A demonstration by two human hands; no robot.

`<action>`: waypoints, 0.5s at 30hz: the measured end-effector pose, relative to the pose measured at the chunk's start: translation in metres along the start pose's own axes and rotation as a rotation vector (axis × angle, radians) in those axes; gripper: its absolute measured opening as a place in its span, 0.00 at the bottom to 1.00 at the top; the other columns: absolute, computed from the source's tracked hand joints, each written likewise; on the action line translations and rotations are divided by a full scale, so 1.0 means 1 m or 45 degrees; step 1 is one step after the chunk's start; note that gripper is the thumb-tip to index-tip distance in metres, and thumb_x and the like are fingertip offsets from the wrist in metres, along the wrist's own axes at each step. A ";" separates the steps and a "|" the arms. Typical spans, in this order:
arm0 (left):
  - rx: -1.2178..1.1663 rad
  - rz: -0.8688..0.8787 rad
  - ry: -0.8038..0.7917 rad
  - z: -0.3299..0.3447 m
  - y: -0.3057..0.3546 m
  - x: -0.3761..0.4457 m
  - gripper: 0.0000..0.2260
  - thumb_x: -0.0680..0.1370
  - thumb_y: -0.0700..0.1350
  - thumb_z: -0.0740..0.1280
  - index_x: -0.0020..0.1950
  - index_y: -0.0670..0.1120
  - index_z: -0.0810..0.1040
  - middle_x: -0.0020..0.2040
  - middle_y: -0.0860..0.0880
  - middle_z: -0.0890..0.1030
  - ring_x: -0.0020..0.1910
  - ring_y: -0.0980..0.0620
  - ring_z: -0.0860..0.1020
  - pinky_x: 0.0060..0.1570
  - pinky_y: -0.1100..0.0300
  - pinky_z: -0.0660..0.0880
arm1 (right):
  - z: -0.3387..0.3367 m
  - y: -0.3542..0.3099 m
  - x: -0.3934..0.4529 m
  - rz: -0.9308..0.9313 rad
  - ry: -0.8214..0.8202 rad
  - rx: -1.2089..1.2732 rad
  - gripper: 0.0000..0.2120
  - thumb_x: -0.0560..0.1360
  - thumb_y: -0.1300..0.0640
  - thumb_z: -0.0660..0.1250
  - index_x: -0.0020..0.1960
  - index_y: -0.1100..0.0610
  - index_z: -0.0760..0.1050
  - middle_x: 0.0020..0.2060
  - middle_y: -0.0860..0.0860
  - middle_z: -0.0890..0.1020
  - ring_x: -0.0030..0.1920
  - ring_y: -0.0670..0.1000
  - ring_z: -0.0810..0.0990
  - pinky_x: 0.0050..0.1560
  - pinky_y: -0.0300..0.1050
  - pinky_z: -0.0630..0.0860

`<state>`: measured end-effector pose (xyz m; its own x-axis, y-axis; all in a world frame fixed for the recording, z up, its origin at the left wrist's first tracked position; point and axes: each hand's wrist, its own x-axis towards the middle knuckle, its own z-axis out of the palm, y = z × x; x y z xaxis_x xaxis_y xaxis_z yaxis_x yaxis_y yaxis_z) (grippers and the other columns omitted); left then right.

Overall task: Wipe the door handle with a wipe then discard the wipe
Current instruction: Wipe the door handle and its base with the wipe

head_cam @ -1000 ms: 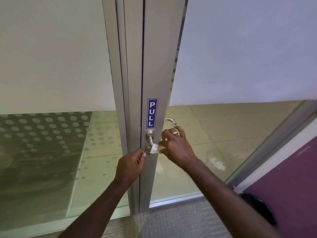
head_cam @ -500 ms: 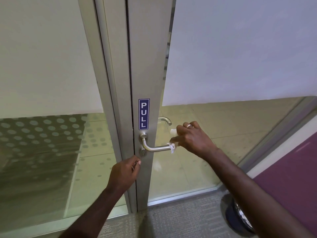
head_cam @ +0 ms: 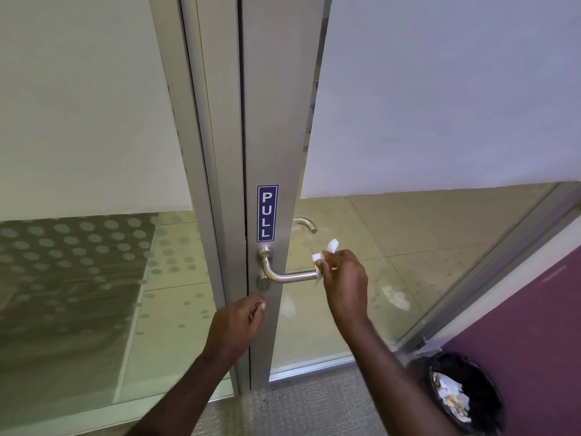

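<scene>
The right hand [head_cam: 345,278] pinches a wipe [head_cam: 323,258] at the handle's [head_cam: 292,276] free end. The left hand [head_cam: 237,328], fingers curled, grips the door's [head_cam: 276,146] edge.

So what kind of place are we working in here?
Probably an office. There's a metal-framed glass door with frosted panels, a blue PULL sign above its lever handle, and a black bin of paper scraps on carpet.

White wipe [head_cam: 327,253], silver handle [head_cam: 290,276], blue PULL sign [head_cam: 267,213], purple wall [head_cam: 534,309].
</scene>
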<state>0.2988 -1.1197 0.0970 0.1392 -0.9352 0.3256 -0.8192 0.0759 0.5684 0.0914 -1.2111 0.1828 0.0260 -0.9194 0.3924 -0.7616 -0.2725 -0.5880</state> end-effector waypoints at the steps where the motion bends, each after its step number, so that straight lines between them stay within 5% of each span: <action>1: -0.002 0.002 -0.009 0.001 0.001 -0.001 0.03 0.80 0.46 0.68 0.46 0.52 0.77 0.31 0.54 0.78 0.28 0.53 0.75 0.29 0.57 0.72 | 0.002 -0.003 0.002 0.113 0.016 0.077 0.06 0.76 0.55 0.72 0.50 0.55 0.85 0.41 0.54 0.83 0.41 0.54 0.80 0.41 0.48 0.74; 7: 0.019 0.008 -0.023 0.001 0.000 -0.009 0.03 0.79 0.49 0.66 0.46 0.53 0.76 0.32 0.53 0.78 0.29 0.51 0.76 0.30 0.57 0.72 | 0.004 -0.007 0.026 0.754 -0.106 0.735 0.11 0.69 0.58 0.76 0.28 0.55 0.81 0.28 0.46 0.82 0.35 0.49 0.80 0.44 0.42 0.76; 12: 0.019 -0.008 -0.027 -0.002 -0.006 -0.015 0.03 0.80 0.47 0.68 0.46 0.53 0.76 0.31 0.55 0.77 0.28 0.53 0.76 0.29 0.58 0.71 | 0.002 0.006 0.016 1.068 -0.249 1.360 0.09 0.70 0.60 0.79 0.35 0.63 0.83 0.31 0.56 0.83 0.32 0.51 0.82 0.36 0.41 0.82; 15: 0.035 -0.007 -0.030 -0.007 -0.008 -0.016 0.03 0.80 0.48 0.67 0.47 0.53 0.76 0.31 0.53 0.78 0.29 0.52 0.76 0.30 0.58 0.71 | 0.004 0.008 0.017 1.295 -0.345 1.821 0.08 0.74 0.60 0.75 0.45 0.67 0.82 0.37 0.58 0.86 0.35 0.49 0.84 0.45 0.42 0.84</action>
<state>0.3073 -1.1029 0.0923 0.1309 -0.9434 0.3047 -0.8333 0.0618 0.5493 0.0886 -1.2296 0.1817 0.1568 -0.8430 -0.5146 0.5575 0.5056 -0.6585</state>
